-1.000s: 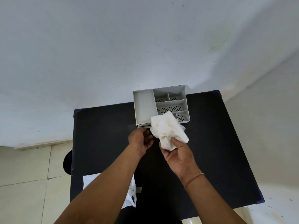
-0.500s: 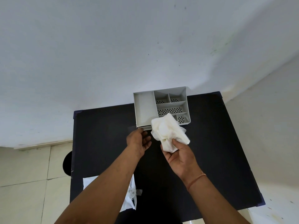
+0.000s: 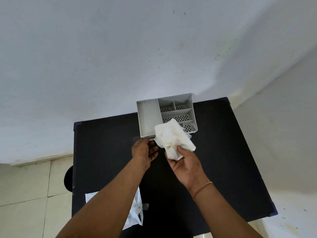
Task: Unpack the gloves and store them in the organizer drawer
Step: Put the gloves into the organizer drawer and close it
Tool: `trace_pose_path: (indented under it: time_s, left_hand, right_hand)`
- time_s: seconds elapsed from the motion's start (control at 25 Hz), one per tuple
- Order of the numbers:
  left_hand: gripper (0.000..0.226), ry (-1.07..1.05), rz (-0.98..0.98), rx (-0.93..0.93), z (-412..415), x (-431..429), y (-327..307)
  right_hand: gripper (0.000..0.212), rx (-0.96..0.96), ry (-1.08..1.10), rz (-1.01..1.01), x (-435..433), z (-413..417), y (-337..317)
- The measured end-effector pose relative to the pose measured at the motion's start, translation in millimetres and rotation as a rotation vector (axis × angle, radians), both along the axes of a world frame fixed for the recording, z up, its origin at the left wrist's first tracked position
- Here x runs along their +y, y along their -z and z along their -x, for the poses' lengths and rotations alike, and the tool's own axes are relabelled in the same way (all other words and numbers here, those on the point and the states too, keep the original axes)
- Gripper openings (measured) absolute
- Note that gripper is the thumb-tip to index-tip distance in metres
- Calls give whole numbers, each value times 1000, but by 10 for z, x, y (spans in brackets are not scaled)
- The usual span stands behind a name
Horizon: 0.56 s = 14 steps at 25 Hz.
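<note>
Head view is showing the left hand [image 3: 145, 152] drawing back from the organizer [image 3: 149, 117] front with fingers loose, its drawer barely protruding, while the right hand [image 3: 184, 163] keeps clutching the bunched gloves [image 3: 173, 136] just above it, so storing is still waiting.

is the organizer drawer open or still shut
Barely open: a thin strip of the drawer front shows below the organizer, at the left hand. The gloves are bunched in the right hand.

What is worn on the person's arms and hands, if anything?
Both forearms are bare, with no sleeves in view. The right wrist has a thin orange thread band. The left hand and right hand wear no gloves, rings or watch that can be seen.
</note>
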State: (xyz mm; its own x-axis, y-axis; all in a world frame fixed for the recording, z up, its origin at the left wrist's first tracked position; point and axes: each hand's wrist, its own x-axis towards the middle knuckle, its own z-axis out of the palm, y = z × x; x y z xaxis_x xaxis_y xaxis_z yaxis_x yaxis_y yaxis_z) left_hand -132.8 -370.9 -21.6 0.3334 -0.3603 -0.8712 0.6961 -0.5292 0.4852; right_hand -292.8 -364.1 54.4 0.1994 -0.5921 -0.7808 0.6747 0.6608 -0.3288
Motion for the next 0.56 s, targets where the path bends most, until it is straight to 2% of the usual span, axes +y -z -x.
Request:
trace_pose_path:
  time_s: [0.24,0.56]
  left_hand:
    - [26,-19,33,40,93,57,17]
    - [22,-34,-3,-6,108,-2,10]
  right_hand:
    - [40,1,-3,-2,-39,2,5]
    - [41,5,0,-11,-49,14,52]
